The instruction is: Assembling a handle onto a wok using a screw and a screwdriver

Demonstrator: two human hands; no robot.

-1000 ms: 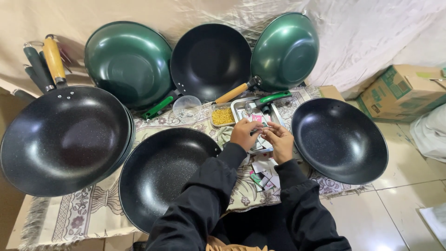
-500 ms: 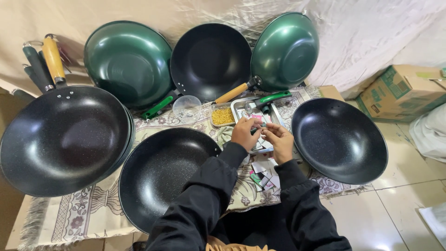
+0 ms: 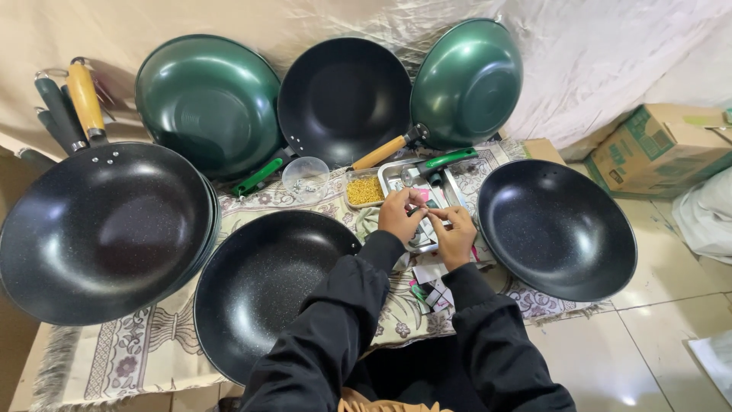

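Black woks (image 3: 274, 290) flanking hands (image 3: 427, 225) w/ tray (image 3: 396, 177).

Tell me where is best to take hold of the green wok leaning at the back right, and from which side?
Probably by its green handle, coming from the front right. The green wok leans against the backdrop with its round bowl facing forward, and the handle sticks out low over the metal tray, free of the hands.
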